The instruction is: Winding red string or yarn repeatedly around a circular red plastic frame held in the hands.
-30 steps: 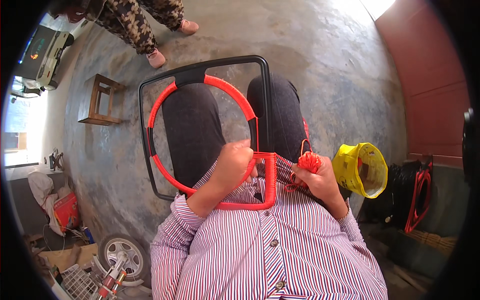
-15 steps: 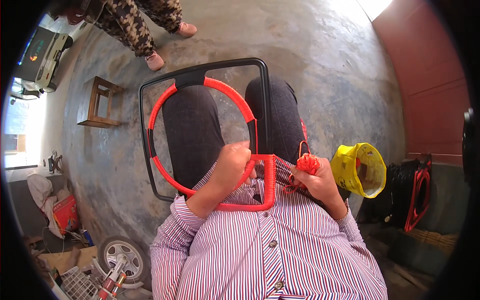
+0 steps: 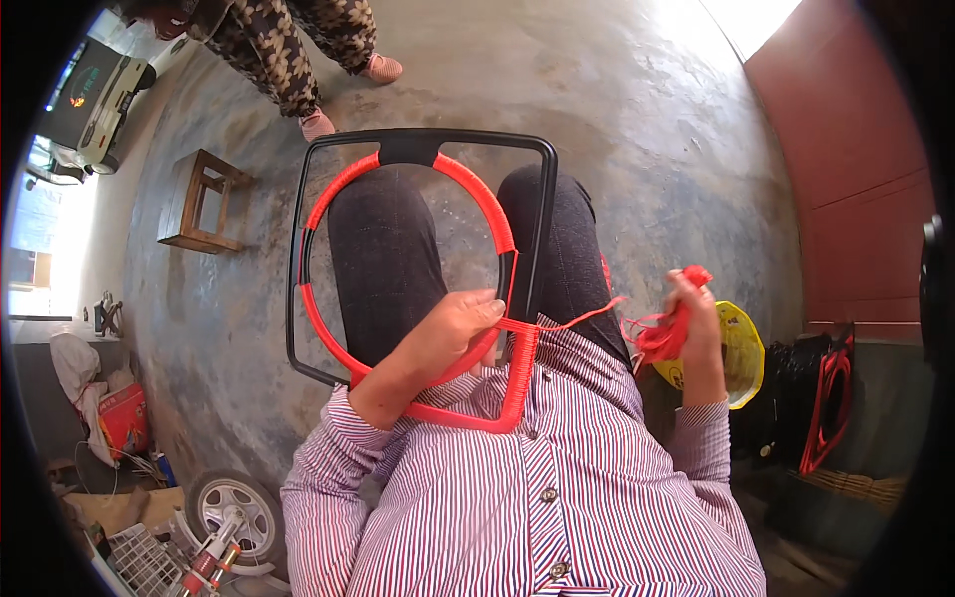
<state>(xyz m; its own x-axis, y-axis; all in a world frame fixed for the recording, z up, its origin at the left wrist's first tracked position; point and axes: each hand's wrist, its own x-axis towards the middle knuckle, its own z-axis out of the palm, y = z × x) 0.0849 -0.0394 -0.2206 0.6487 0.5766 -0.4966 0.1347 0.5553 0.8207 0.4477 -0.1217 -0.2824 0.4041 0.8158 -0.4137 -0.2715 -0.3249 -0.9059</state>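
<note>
Head view: right hand [image 3: 696, 306], clenched on red cord [image 3: 667, 338], has swung outward at right of centre, so a strand [image 3: 587, 319] now runs toward it from the frame [image 3: 502, 224].
Left hand [image 3: 456, 326] grips the frame mid-picture, its smooth black tubing [image 3: 543, 219] partly ribbed with red wrapping [image 3: 522, 376], above dark trousers [image 3: 383, 269]; beyond, a round yellow bucket [image 3: 744, 348], then a wooden stool [image 3: 183, 206], upper left.

Grey floor [image 3: 686, 169], mottled with darker stains; I read it as concrete from my remote seat. Open-framed wooden stool [image 3: 204, 204] off to the left. Along the right, a dark red panelled surface [image 3: 841, 164]; door or wall, I can't tell. Left rim: low grey wall [image 3: 48, 383] beneath a bright opening [image 3: 42, 234]. I note white glare [image 3: 764, 18] upper right, floor shining nearby.
</note>
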